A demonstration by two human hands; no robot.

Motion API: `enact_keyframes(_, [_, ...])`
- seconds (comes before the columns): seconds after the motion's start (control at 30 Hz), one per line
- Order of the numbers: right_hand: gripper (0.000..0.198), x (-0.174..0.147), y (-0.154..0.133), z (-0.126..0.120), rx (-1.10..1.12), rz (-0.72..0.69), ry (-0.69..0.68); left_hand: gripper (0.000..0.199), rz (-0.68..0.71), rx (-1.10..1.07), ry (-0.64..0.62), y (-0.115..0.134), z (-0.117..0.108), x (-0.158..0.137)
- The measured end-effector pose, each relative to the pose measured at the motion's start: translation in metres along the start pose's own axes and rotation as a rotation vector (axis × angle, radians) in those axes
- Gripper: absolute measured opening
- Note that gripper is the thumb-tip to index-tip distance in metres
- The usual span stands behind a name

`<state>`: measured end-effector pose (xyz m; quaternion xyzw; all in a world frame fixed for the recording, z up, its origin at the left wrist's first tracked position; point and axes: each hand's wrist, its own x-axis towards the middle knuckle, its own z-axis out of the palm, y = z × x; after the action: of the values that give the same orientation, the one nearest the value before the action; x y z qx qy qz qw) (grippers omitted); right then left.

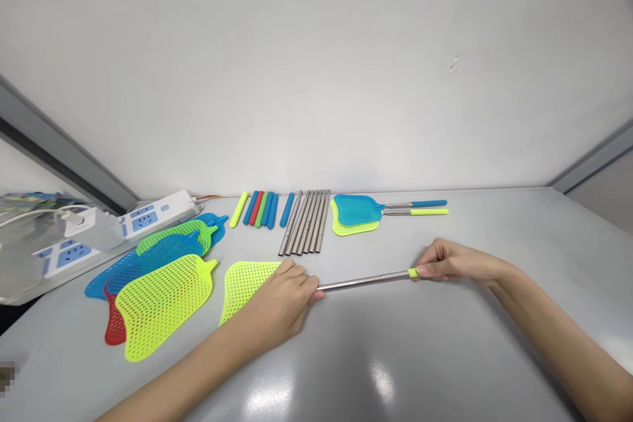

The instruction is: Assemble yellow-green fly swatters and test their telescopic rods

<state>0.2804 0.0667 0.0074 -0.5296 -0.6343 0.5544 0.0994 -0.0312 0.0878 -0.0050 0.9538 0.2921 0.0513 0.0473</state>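
Note:
A yellow-green fly swatter head (pixel 246 283) lies partly under my left hand (pixel 287 293), which is closed around the near end of a metal rod (pixel 363 281). The joint between rod and head is hidden by my fingers. At the rod's other end, my right hand (pixel 438 262) pinches a yellow-green handle grip (pixel 413 273); only a short piece of that grip shows. The rod runs nearly level between both hands, just over the grey table (pixel 376 330).
Loose swatter heads (pixel 168 303) in yellow, blue, green and red overlap at left, beside white power strips (pixel 158 214). Along the wall lie coloured grips (pixel 262 210), several metal rods (pixel 306 224) and two assembled fly swatters (pixel 359 210).

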Motion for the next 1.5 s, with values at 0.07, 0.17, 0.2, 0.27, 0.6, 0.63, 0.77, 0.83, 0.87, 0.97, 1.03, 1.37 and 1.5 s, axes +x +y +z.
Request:
enact_keyframes(0.07, [0.034, 0.001, 0.001, 0.001, 0.049, -0.004, 0.01, 0.027, 0.01, -0.007, 0.01, 0.001, 0.002, 0.003])
enact_keyframes(0.17, [0.035, 0.003, 0.0, 0.003, 0.092, 0.0, -0.003, 0.027, 0.011, -0.016, 0.011, 0.003, 0.003, 0.005])
enact_keyframes(0.2, [0.036, 0.004, 0.0, 0.003, 0.098, 0.005, -0.009, 0.027, 0.011, -0.017, 0.007, 0.004, 0.003, 0.005])
enact_keyframes(0.27, [0.036, 0.005, 0.0, 0.003, 0.107, 0.012, -0.014, 0.027, 0.01, -0.011, 0.003, 0.005, 0.004, 0.004])
enact_keyframes(0.6, [0.037, 0.003, 0.002, 0.008, 0.158, 0.085, -0.103, 0.024, 0.04, 0.107, 0.06, 0.007, 0.007, 0.003])
enact_keyframes(0.63, [0.037, 0.003, 0.003, 0.009, 0.172, 0.087, -0.116, 0.025, 0.047, 0.115, 0.071, 0.008, 0.006, 0.003])
enact_keyframes(0.77, [0.036, 0.002, 0.004, 0.011, 0.205, 0.077, -0.143, 0.026, 0.065, 0.141, 0.119, 0.011, 0.004, 0.002])
enact_keyframes(0.83, [0.036, 0.001, 0.004, 0.011, 0.212, 0.081, -0.156, 0.025, 0.077, 0.152, 0.145, 0.012, 0.004, 0.001])
enact_keyframes(0.87, [0.037, 0.001, 0.004, 0.012, 0.215, 0.09, -0.162, 0.025, 0.082, 0.159, 0.159, 0.012, 0.004, 0.0])
enact_keyframes(0.97, [0.037, -0.001, 0.002, 0.014, 0.226, 0.112, -0.158, 0.025, 0.092, 0.179, 0.196, 0.012, 0.006, -0.001])
enact_keyframes(1.03, [0.037, -0.002, 0.001, 0.016, 0.229, 0.12, -0.151, 0.025, 0.09, 0.186, 0.199, 0.012, 0.006, -0.002])
enact_keyframes(1.37, [0.037, -0.008, -0.005, 0.022, 0.226, 0.149, -0.099, 0.019, 0.061, 0.187, 0.184, 0.014, 0.002, -0.004])
enact_keyframes(1.5, [0.038, -0.004, -0.002, 0.027, 0.28, 0.134, -0.143, 0.02, 0.081, 0.196, 0.216, 0.017, 0.0, -0.005])
